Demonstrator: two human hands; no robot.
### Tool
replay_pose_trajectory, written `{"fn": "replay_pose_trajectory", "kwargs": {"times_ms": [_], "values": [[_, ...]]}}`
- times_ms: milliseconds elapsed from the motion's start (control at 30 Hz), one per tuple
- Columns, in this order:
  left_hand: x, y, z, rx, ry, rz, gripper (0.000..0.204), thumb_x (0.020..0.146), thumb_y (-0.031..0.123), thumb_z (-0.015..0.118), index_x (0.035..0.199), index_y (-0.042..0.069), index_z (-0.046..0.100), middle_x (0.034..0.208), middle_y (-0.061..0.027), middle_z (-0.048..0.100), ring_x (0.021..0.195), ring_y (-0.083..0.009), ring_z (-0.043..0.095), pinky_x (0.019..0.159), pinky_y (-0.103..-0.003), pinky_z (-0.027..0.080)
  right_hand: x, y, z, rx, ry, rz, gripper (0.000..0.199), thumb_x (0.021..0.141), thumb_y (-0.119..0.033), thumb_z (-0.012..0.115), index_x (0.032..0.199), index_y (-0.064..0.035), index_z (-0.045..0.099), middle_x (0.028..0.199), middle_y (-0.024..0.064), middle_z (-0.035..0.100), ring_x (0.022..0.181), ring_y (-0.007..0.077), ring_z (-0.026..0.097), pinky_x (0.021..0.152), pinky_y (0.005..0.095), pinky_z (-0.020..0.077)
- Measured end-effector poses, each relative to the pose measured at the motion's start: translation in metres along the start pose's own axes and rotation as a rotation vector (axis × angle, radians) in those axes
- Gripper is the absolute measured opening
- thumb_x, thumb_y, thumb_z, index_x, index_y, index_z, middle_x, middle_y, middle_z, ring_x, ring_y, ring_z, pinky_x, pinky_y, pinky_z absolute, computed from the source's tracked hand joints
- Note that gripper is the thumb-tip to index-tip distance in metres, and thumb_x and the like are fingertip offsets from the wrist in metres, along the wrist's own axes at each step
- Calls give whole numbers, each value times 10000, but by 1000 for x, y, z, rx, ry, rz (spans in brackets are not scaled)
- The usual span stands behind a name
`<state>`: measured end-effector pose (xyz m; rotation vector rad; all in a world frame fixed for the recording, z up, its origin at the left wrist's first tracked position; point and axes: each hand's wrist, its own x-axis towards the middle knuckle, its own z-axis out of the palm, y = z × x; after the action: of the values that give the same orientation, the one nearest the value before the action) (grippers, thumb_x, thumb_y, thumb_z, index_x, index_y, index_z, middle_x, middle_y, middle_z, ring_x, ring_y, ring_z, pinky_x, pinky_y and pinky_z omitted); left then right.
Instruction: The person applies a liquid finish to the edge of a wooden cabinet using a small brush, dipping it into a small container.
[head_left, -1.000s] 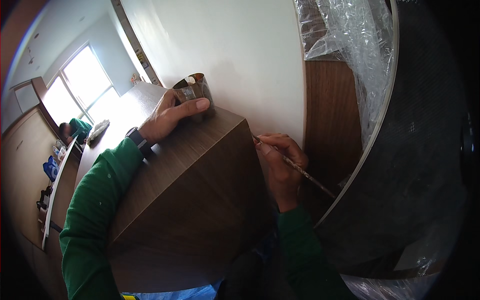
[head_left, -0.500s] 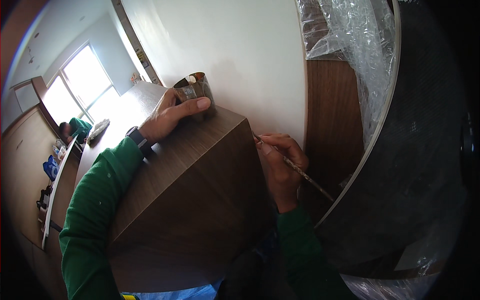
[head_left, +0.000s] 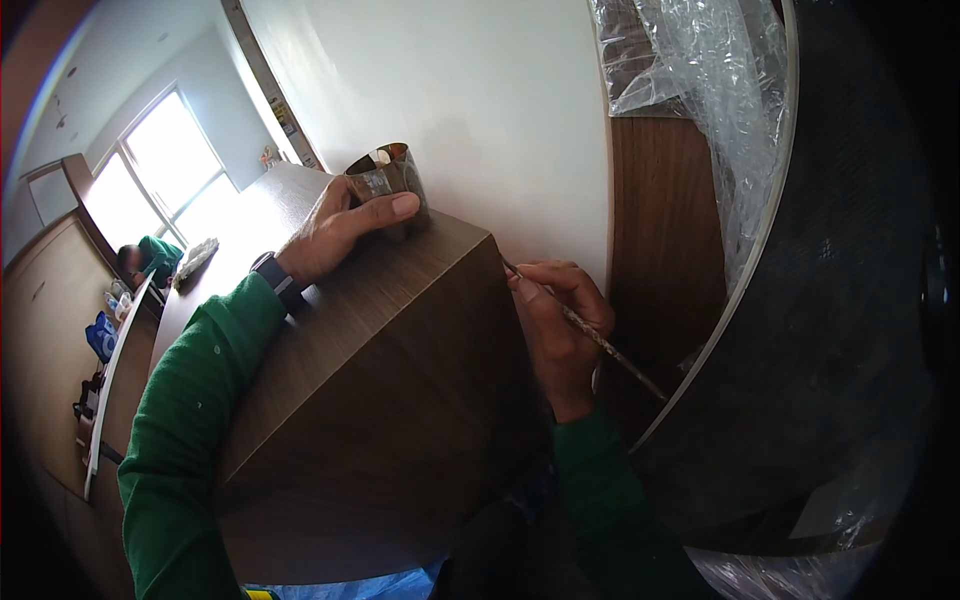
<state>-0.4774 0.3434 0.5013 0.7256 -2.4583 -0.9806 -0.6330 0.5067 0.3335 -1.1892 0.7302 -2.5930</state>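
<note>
The person's right grip [head_left: 562, 345] is pinched narrow on a slim, speckled tool [head_left: 626, 364], its tip just beside the corner of the wood-grain surface [head_left: 370, 290]; contact is unclear. Farther off, the left grip [head_left: 333, 232] curls round a cup [head_left: 410, 180] on that surface, near a white panel [head_left: 480, 110]. Beyond, another person [head_left: 160, 258] is near the window [head_left: 178, 135].

Left arm [head_left: 195, 395] green-sleeved, bent, angled up from the lower left, left hand [head_left: 335, 230] curled in a grip, thumb [head_left: 383, 213] stretched rightward, right arm [head_left: 605, 480] angled up from below, right hand [head_left: 563, 325] lower, fingers [head_left: 563, 277] pinched.
</note>
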Motion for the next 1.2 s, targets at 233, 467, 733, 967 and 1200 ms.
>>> {"fn": "replay_pose_trajectory", "kwargs": {"times_ms": [233, 467, 733, 967, 1200], "values": [[-5, 12, 5, -24, -41, 26, 1007, 797, 581, 752, 1520, 10, 344, 1290, -111, 569, 1214, -222, 529, 1081, -370, 384, 0, 1, -1, 3, -19, 12, 102, 902, 61, 641, 992, 36, 682, 1001, 92, 670, 906, 120, 647, 795, 252, 528], [-6, 5, 11, -29, 132, 64, 740, 792, 583, 774, 1164, -38, 621, 1046, -120, 663, 1019, -187, 610, 931, -303, 465, 2, 1, 3, -31, -13, -47, 108, 893, 70, 639, 983, 30, 682, 996, 91, 668, 896, 119, 639, 790, 255, 523], [-9, 19, 12, -24, 38, 70, 780, 781, 603, 773, 1161, -59, 611, 1037, -137, 660, 1016, -202, 616, 952, -306, 465, -1, 0, 0, -9, -2, -12, 113, 889, 72, 637, 983, 31, 684, 989, 84, 664, 880, 110, 625, 778, 245, 511], [-2, -4, 5, -3, 126, 72, 795, 782, 612, 766, 1173, -63, 609, 1044, -139, 660, 1014, -204, 617, 938, -311, 473, 1, 0, 2, -28, -36, -13, 109, 892, 70, 638, 985, 31, 681, 993, 82, 665, 883, 109, 629, 778, 246, 516], [-9, 16, 10, -24, 44, 76, 753, 801, 585, 763, 1180, -48, 615, 1070, -133, 664, 1030, -192, 614, 942, -305, 468, 1, -4, 3, -42, -34, -35, 108, 895, 68, 635, 987, 33, 679, 996, 82, 656, 888, 109, 630, 786, 246, 518]]}}
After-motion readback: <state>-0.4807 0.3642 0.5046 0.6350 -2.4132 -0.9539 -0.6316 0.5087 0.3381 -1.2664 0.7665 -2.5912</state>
